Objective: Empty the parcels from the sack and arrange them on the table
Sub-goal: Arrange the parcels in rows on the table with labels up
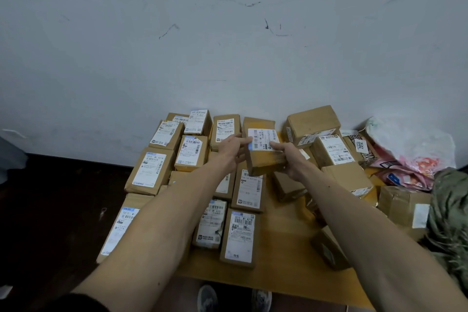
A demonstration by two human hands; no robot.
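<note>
Most parcels (191, 151) are rowed at table's (286, 248) left edge; one box (263, 157) is gripped by left hand (231, 151) & right hand (287, 158), rest unsorted nr sack (450, 210).

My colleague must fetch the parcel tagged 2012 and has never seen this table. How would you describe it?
On the wooden table against the white wall, look to the far right end, next to the white and pink plastic bags. There lies the dark parcel, between the bags and brown cartons. It alone has black printed wrapping and a white tag reading 2012.
</note>
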